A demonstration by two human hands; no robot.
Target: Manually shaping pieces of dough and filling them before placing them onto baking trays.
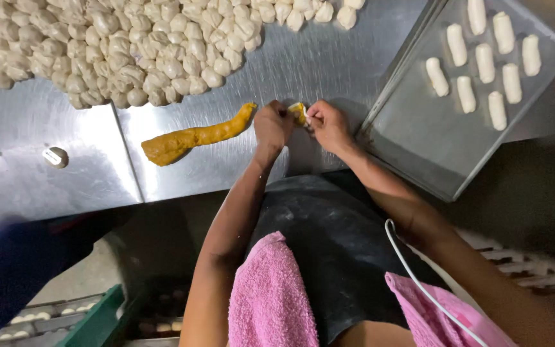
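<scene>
Left hand (272, 126) and right hand (329, 125) both pinch one small dough piece (299, 112) with yellow filling over the steel table (329, 64), fingertips closed to seal it, between the orange filling log (194, 136) and the tray (419, 141) of shaped rolls (485, 62).

Table: steel table (329, 64) is carrying everything.
Top: heap of pale dough balls (130, 51) is lying there.
Middle: yellow filling roll (194, 136) is resting.
Right: metal tray (419, 141) is sitting.
</scene>
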